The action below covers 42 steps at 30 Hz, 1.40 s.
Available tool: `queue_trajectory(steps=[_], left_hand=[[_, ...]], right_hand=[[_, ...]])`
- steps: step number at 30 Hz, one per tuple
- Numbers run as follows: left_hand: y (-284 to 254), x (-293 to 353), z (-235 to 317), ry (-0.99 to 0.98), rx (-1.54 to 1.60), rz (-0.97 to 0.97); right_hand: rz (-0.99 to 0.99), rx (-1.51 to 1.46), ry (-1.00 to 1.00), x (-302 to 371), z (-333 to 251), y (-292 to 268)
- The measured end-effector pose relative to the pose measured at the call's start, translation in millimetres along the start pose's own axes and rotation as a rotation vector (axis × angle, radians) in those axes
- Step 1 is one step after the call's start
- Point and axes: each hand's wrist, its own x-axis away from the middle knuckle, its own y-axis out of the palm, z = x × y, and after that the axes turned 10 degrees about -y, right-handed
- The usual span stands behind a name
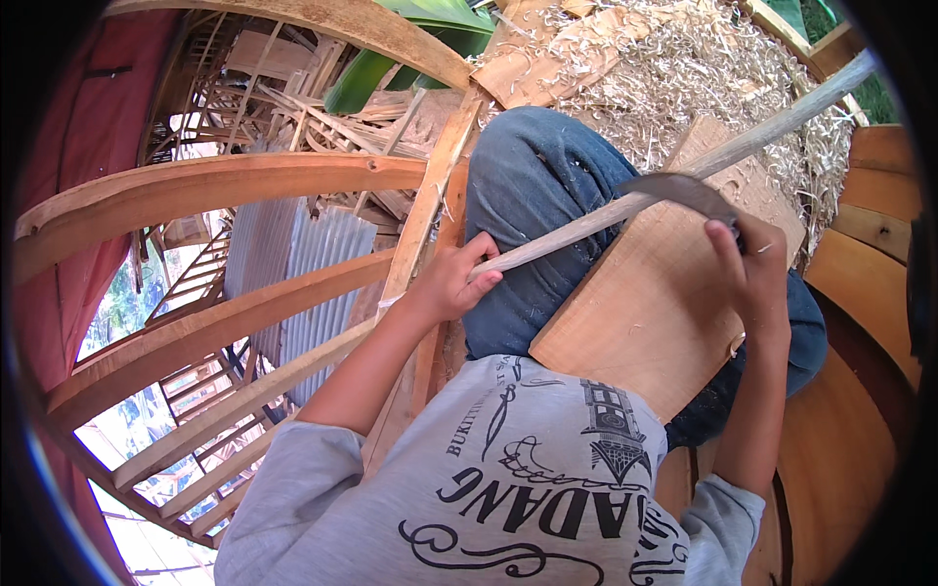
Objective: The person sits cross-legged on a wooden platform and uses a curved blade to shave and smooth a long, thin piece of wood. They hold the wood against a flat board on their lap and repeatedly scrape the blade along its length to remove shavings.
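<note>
A long pale wooden stick (576, 228) slants from my left hand up toward the far right. Around its near end, the fingers of my left hand (462, 276) are closed, just over my bent knee. My right hand (754, 256) grips a dark curved knife (684, 188), its handle hidden in the fist. The blade lies across the stick at about mid-length; whether its edge bites into the wood cannot be made out. Beneath both, a broad flat wooden board (635, 303) rests on my lap, tilted, with its near end against my shirt.
Curly wood shavings (703, 68) pile up beyond my knees. Curved timber ribs (225, 186) form a frame on my left, with corrugated metal sheets (322, 259) behind. Curved planks (850, 430) rise on my right. A red cloth (88, 176) hangs at the far left.
</note>
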Motion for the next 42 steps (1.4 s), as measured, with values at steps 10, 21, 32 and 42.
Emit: queue_trajectory(steps=[10, 21, 32, 42], left_hand=[[3.1, 1.7, 2.4, 0.014, -0.012, 0.045], [10.3, 6.1, 8.6, 0.012, -0.060, 0.124], [16.8, 10.1, 14.0, -0.033, -0.093, 0.195], [12.3, 6.8, 9.5, -0.022, -0.047, 0.135]], right_hand=[[0.188, 0.127, 0.015, 15.1, -5.8, 22.2], [0.057, 0.303, 0.027, 21.4, -27.5, 17.3], [0.495, 0.209, 0.307, 7.0, 50.0, -39.9], [0.348, 0.065, 0.250, 19.9, -17.3, 10.7]])
